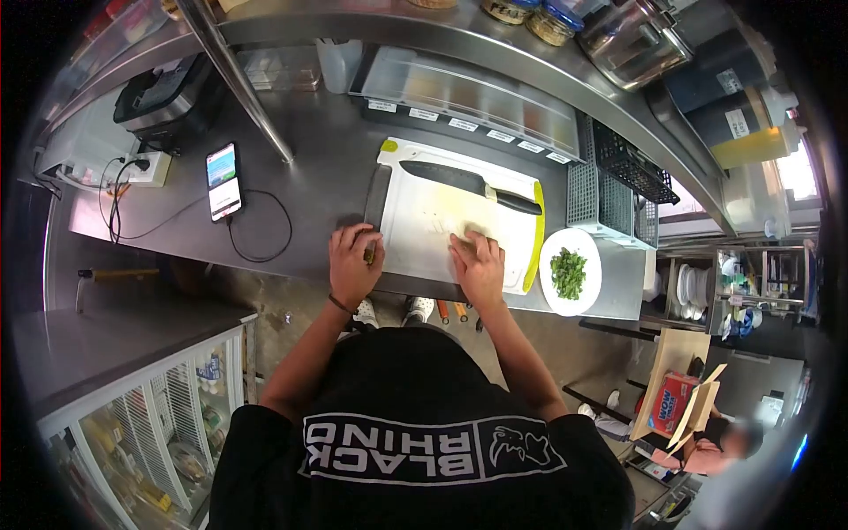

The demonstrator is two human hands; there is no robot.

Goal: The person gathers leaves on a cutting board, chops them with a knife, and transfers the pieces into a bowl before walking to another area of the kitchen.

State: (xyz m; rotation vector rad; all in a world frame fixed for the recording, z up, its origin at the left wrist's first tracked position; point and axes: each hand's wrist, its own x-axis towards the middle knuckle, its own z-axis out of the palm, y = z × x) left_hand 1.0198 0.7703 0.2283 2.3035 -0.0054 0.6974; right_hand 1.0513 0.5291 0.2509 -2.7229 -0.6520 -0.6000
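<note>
A white cutting board [415,240] with green corners lies on the steel counter. A large dark-bladed knife [450,179] rests across its upper part, handle to the right. My left hand [355,261] is at the board's left edge, fingers curled, with something small and yellowish-brown partly visible at the fingertips. My right hand [478,265] is over the lower middle of the board, its fingers bent and touching the surface near small pale scraps. Right of the board stands a white oval plate [571,302] with chopped green leaves [568,273] on it.
A phone [223,183] with a cable lies at the left of the counter [291,199]. Behind the board is a lidded container rack [468,93]; grey baskets [609,199] stand at the right. A metal post [243,88] rises at the left. Another person [711,446] is at the far right.
</note>
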